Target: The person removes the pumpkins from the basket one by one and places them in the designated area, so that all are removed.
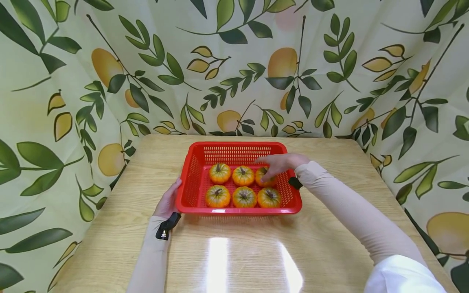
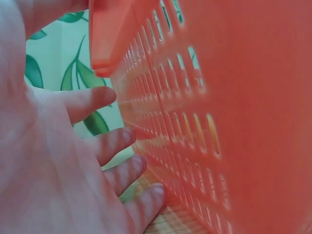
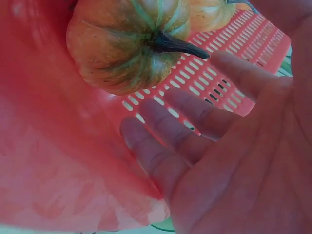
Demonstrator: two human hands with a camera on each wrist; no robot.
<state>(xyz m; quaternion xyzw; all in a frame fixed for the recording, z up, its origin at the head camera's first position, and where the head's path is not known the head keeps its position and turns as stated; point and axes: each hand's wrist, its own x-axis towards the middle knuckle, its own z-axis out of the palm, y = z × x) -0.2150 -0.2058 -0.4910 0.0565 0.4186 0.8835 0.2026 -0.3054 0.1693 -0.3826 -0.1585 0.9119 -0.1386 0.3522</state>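
Several small orange pumpkins (image 1: 243,176) sit in two rows inside a red plastic basket (image 1: 238,211) on the table. My right hand (image 1: 280,163) reaches over the basket's right side, above the back right pumpkin (image 1: 262,174), partly covering it. In the right wrist view its fingers (image 3: 195,109) are spread beside that pumpkin (image 3: 129,46), whose dark stem points toward the hand, and they hold nothing. At the basket's left side is my left hand (image 1: 169,200). Its fingers (image 2: 114,146) extend along the outside of the slotted wall (image 2: 170,117), with the thumb up by the rim.
The pale wooden table (image 1: 242,244) carries the basket near its far edge. A curtain (image 1: 227,73) printed with leaves and fruit hangs behind the table and along both sides. Bright light reflections lie on the tabletop in front of the basket.
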